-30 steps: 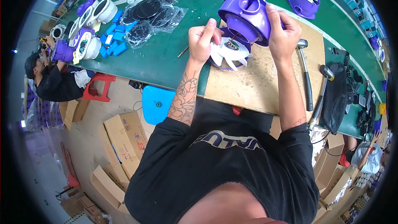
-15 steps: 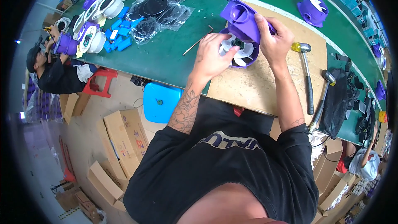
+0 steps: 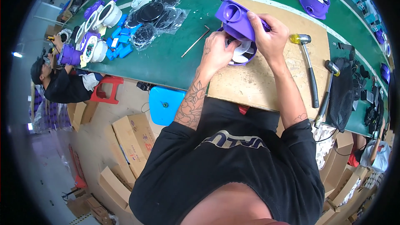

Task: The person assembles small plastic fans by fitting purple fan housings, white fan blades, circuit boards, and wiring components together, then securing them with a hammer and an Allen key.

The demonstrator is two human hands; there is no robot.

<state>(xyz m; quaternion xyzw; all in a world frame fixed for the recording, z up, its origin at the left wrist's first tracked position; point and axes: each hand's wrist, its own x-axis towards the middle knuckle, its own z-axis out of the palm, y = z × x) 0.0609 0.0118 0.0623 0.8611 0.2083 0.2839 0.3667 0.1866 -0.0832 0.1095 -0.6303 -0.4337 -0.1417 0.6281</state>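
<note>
My right hand (image 3: 270, 37) is closed on a purple plastic housing (image 3: 239, 26) with a round opening, its thumb on top. The housing tilts above a round purple fan housing (image 3: 252, 55) with white fan blades (image 3: 241, 51) inside. My left hand (image 3: 217, 51) grips the near left side of that round fan housing, thumb reaching in by the blades under the tilted housing. The fingertips of my left hand are partly hidden. Both parts are over a cardboard sheet (image 3: 266, 83) on the green bench (image 3: 162, 64).
Right of my hands lie two hammers (image 3: 309, 66) (image 3: 327, 91) and a black mesh bag (image 3: 339, 96). An L-shaped hex key (image 3: 196, 41), bagged black discs (image 3: 150, 12) and blue blocks (image 3: 118, 41) lie left. Another purple fan housing (image 3: 314, 3) stands far right. A co-worker (image 3: 58, 79) sits at left.
The tilted purple housing has moved slightly left and lower over the fan. My left thumb has gone further under it, and the dark hub piece seen before is now hidden.
</note>
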